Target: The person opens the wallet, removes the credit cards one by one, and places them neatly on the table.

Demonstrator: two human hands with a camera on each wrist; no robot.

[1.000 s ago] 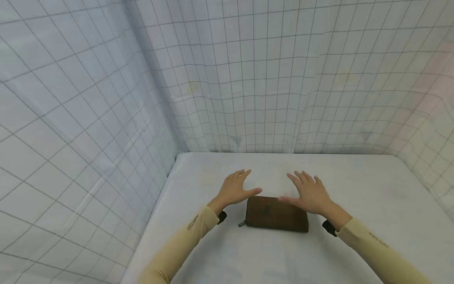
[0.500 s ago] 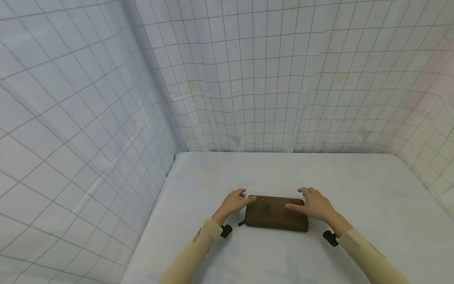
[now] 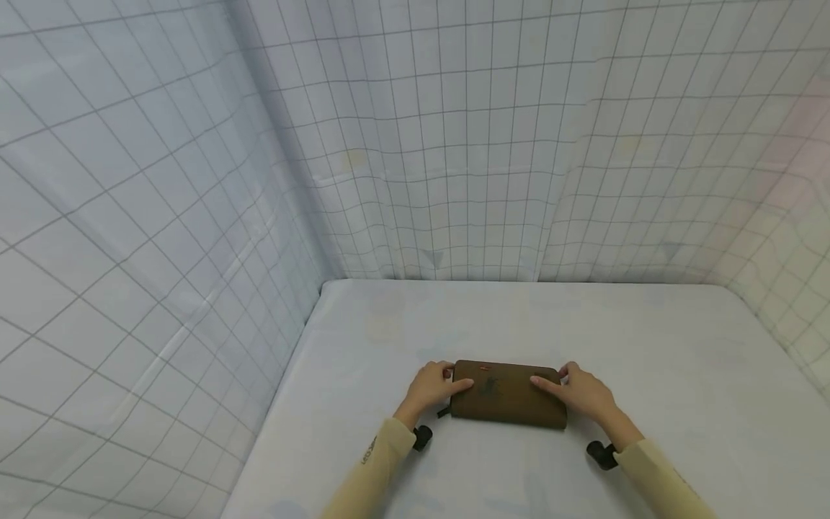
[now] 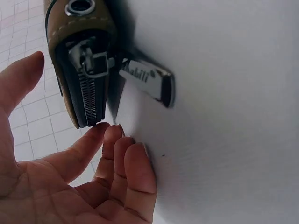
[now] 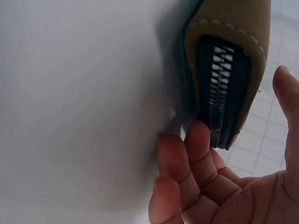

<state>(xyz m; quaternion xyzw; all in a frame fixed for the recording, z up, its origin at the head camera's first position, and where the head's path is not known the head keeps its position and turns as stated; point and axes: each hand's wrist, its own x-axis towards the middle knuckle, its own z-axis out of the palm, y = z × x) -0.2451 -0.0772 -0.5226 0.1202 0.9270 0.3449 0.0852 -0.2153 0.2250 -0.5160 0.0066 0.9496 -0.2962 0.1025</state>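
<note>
A brown zip wallet [image 3: 509,405] lies flat on the white surface, its zipper pull at the left end. My left hand [image 3: 430,387] is at its left end, thumb over the top and fingers beside the far corner. At the opposite end my right hand [image 3: 586,395] is placed similarly. Close up in the left wrist view, the fingertips of the left hand [image 4: 70,186] meet the wallet's corner [image 4: 88,22], the thumb apart from it; a metal pull [image 4: 142,79] hangs there. The right hand [image 5: 238,198] has fingertips against the wallet's zipped end [image 5: 233,16], thumb also apart.
The white tabletop [image 3: 389,317] extends around the wallet. White sheets with a dark grid stand as a back wall [image 3: 454,144] and a left wall [image 3: 130,216], with another at the right. Dark wrist cameras sit below both wrists.
Both hands have come down and nearer to me, from above the wallet's far side to its two ends. Their fingers are more bent than before. The wallet has barely shifted.
</note>
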